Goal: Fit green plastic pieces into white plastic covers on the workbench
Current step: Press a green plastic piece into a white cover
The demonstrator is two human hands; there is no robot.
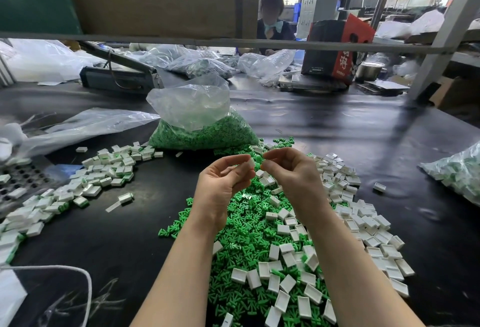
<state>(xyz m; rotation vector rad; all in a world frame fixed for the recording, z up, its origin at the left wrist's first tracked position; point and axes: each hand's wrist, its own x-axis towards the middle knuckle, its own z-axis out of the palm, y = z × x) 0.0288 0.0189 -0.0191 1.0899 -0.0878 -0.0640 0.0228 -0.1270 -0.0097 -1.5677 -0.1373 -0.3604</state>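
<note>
A white plastic cover is pinched at the fingertips of the left hand, raised above the black surface. The right hand meets it from the other side, its fingers curled with thumb and forefinger tips closed together right beside the cover; whatever they pinch is too small to make out.

Below the hands lies a heap of loose green plastic pieces, with empty white covers scattered over it and spread out to the right. To the left, well apart from the heap, lies a pile of white covers with green showing at their edges. Behind the hands stands an open clear plastic bag of green pieces, and at the far right edge lies another clear bag of white and green parts.

Farther back, beyond a metal crossbar, a person sits among crumpled plastic bags. A black and red carton stands there, carrying large white Chinese characters on its red side and small print that is too blurred to read. A steel pot stands just beside it.
</note>
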